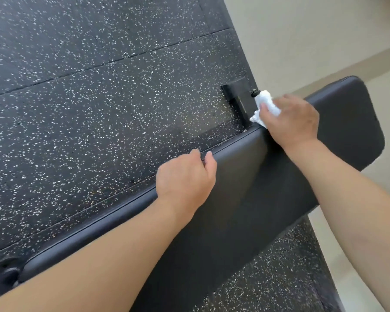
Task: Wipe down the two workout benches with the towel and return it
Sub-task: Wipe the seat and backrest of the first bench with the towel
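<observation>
Wiping is in progress along the far edge of the long black padded vinyl workout bench (245, 199). The right hand (294, 119) has its fingers curled round a crumpled white towel (265, 104), pressing it against the pad's upper edge near the far end, just beside the black metal bench foot (236, 95). The left hand (186, 176) rests on the same edge nearer the viewer, fingers hooked over the seam, holding nothing; it appears to steady the pad.

Judgement on method: the towel is bunched small, so little cloth meets the surface. Spreading it flatter and drawing it in overlapping strokes along the pad's length, including the rolled edge and seam, would cover more. The steadying hand should shift clear of each pass so no strip is missed.

Count:
- Benches: one in view; the second is not visible.
- Towels: one.
- Hands: two.
- Bench feet: one seen clearly.

The black speckled rubber floor tiles (88, 109) lie beneath.
</observation>
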